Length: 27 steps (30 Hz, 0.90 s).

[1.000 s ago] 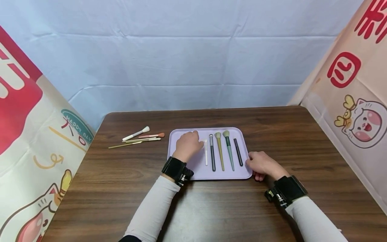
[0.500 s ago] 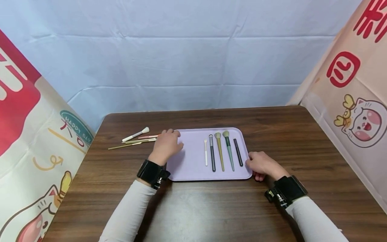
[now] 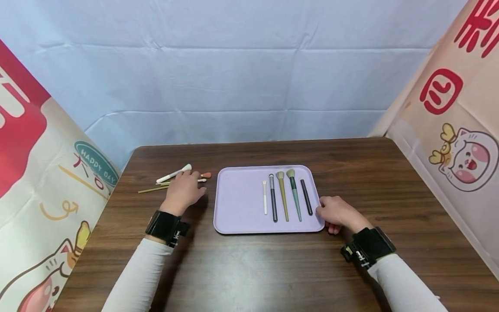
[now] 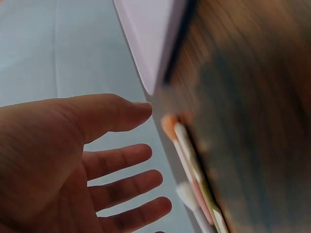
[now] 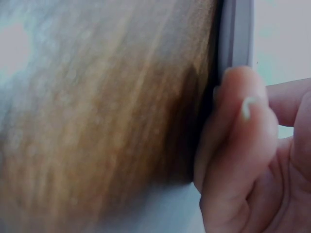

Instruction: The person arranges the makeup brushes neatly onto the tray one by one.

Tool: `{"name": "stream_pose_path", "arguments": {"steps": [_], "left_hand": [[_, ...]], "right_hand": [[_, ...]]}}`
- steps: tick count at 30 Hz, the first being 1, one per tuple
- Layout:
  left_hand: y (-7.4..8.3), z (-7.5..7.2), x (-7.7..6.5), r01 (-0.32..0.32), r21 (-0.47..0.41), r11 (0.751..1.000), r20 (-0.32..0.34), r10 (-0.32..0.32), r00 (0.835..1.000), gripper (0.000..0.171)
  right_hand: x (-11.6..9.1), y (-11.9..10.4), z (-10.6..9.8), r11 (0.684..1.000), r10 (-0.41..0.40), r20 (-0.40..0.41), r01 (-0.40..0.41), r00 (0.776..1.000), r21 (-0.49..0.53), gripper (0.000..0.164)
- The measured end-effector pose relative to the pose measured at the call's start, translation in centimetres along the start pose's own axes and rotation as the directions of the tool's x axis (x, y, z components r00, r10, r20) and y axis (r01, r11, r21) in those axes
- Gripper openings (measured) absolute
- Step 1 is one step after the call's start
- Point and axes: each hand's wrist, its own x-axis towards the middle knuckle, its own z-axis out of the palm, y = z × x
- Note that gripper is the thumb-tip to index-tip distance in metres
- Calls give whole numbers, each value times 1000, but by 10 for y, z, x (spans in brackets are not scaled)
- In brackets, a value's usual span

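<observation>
My left hand (image 3: 182, 190) hovers over a loose group of makeup brushes, fingers spread and holding nothing. Among them are a white brush (image 3: 170, 175), one with an orange head (image 4: 170, 124) and thin gold-handled ones (image 3: 151, 190); the hand partly covers them in the head view. My right hand (image 3: 338, 212) grips the right rim of a lilac tray (image 3: 238, 195), its fingers curled at the edge. In the tray, side by side, lie a short white brush (image 3: 265, 198), a dark grey brush (image 3: 273, 201), an olive brush (image 3: 283, 197), a green brush (image 3: 295, 197) and a slim black brush (image 3: 306, 197).
The brown wooden table (image 3: 249, 268) carries everything. A pale blue cloth (image 3: 249, 86) hangs behind its far edge. Printed cloths (image 3: 464, 147) stand at both sides.
My left hand has moved leftward from above the tray to the loose brushes. The right hand stays at the tray's rim, and the brushes in the tray lie as before.
</observation>
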Motion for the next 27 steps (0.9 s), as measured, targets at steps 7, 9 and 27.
{"name": "stream_pose_path", "arguments": {"steps": [7,9,27], "left_hand": [[-32,-4,-8,29,14,999,-11,-29,1000,44],[-40,-5,-10,43,16,999,-11,-43,999,45],[-94,-4,-15,94,7,996,20,-94,995,42]], "right_hand": [[-2,-2,1,1000,1,-1,-1,1000,5,14],[-2,-2,1,1000,1,-2,-1,1000,5,14],[-2,-1,1,1000,10,-10,-10,1000,5,14]]}}
